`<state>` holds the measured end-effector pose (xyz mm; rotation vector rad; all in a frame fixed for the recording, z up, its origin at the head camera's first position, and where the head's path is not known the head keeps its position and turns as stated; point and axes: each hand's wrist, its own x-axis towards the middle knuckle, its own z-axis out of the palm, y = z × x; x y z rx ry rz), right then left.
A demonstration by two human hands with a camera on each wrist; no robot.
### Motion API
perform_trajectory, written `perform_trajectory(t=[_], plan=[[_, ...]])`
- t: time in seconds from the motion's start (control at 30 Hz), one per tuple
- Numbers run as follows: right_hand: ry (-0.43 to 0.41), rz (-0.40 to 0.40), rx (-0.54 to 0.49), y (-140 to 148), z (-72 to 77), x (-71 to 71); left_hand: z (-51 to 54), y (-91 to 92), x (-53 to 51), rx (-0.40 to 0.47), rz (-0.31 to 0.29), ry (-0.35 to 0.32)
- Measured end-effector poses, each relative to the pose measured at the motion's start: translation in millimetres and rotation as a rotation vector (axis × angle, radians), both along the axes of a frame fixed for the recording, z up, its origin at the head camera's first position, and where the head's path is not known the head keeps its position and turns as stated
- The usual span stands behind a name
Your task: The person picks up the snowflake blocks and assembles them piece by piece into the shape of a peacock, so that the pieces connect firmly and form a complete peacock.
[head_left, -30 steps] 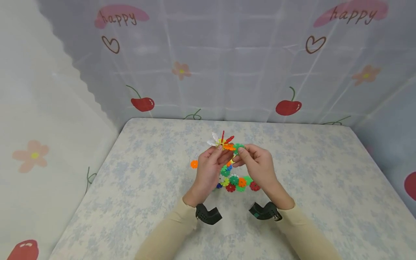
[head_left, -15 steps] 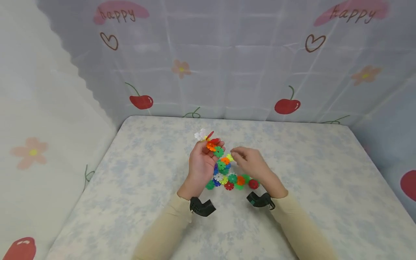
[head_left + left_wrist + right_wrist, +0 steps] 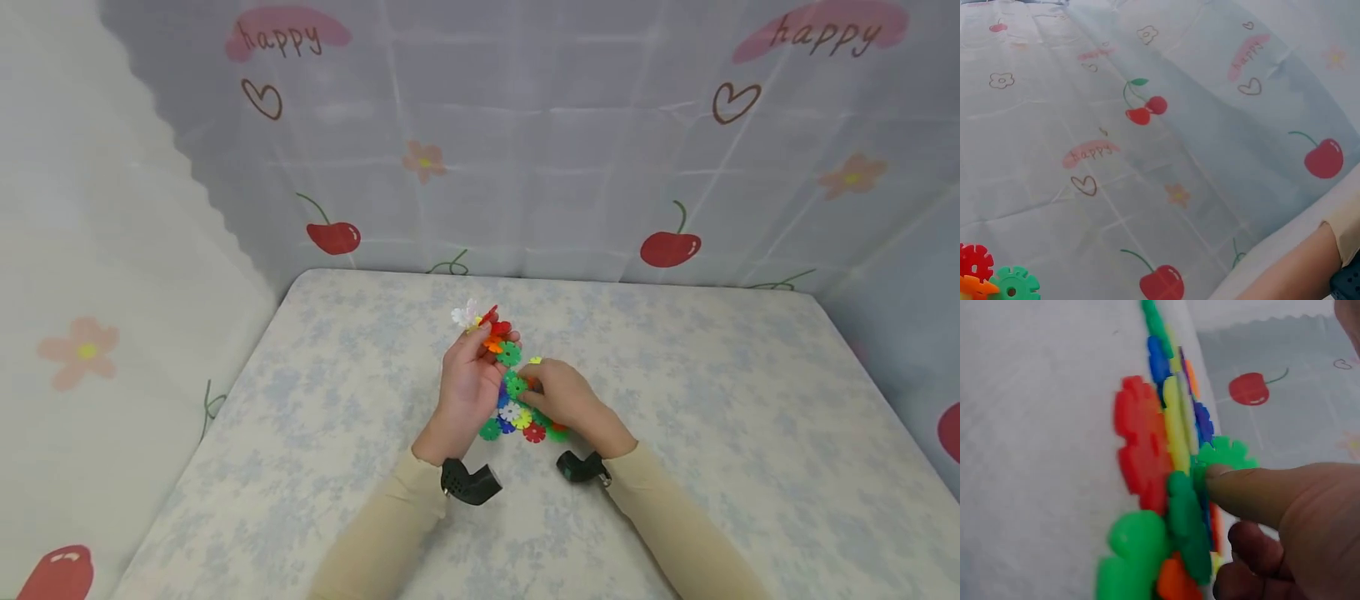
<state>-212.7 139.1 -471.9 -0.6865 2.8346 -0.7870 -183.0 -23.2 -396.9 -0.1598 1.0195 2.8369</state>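
Observation:
My left hand [image 3: 468, 383] is raised over the table and holds a small joined piece of notched plastic discs: white [image 3: 466, 314], red [image 3: 500, 328], orange and green [image 3: 509, 354]. Part of that piece shows at the lower left corner in the left wrist view, a green disc [image 3: 1015, 286] beside red and orange ones. My right hand [image 3: 572, 400] is at a colourful group of discs [image 3: 521, 418] on the table. Seen from the right wrist, its thumb [image 3: 1250, 494] touches a green disc [image 3: 1229, 453], with the other fingers curled at the group's edge.
A pale blue-patterned cloth covers the table [image 3: 337, 400]. Behind it hangs a curtain [image 3: 517, 167] printed with cherries, flowers and hearts. Each wrist wears a black camera, left [image 3: 470, 482] and right [image 3: 581, 467].
My right hand has left the green disc of the held piece and come down onto the group on the table. My left hand has moved left with its piece, turning it.

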Motion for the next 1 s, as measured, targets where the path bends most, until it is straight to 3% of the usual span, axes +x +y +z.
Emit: perform_trajectory(t=[0.1,0.2,0.33,0.47,0.57,0.73,0.87,1.0], plan=[[-0.060,0.032,-0.132,10.2,6.4,1.2,-0.5,1.2,1.9,0.010,-0.009,0.021],[-0.084,-0.004,-0.301,23.1,26.0,6.7,-1.7,2.3,2.6,0.001,-0.012,0.053],[0.035,-0.064,-0.621,34.6,60.4,20.7,-5.0,2.0,3.4,-0.066,-0.049,0.121],[0.165,0.014,-0.825,36.1,82.9,36.3,-8.6,-0.4,5.6,-0.175,-0.110,0.234],[0.240,0.082,-0.847,33.1,90.7,43.6,-9.6,-2.3,6.6,-0.251,-0.128,0.319],[0.348,0.106,-0.787,28.9,92.9,48.1,-9.1,-4.5,8.2,-0.304,-0.118,0.427],[0.399,0.136,-0.766,27.2,91.2,48.6,-8.9,-4.5,8.9,-0.318,-0.101,0.485],[0.442,0.141,-0.770,26.7,88.5,49.0,-11.1,-2.3,8.9,-0.325,-0.107,0.492]])
